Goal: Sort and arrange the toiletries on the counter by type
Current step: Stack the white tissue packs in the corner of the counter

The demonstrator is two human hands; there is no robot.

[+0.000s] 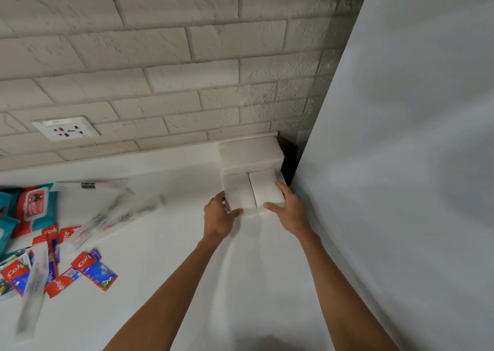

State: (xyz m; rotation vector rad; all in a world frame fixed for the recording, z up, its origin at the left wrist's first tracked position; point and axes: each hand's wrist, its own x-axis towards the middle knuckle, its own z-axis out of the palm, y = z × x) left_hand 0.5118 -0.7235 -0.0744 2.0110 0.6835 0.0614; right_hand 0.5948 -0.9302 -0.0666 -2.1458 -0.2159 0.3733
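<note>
Two white tissue packs lie side by side in the counter's far right corner: a left pack (236, 194) and a right pack (267, 190). My left hand (217, 217) grips the left pack from its left and front. My right hand (290, 211) grips the right pack from its right and front. A larger white stack of tissue packs (250, 154) stands just behind them against the brick wall. Far left on the white counter (165, 257) lies a jumble of toothpaste sachets (95, 268), wet-wipe packs (33, 203) and clear toothbrush packets (112, 217).
A smooth white panel (401, 163) rises at the right, right beside the tissue packs. A white brick wall runs along the back with a power socket (65, 131) at the left. A dark gap (290, 158) shows in the corner.
</note>
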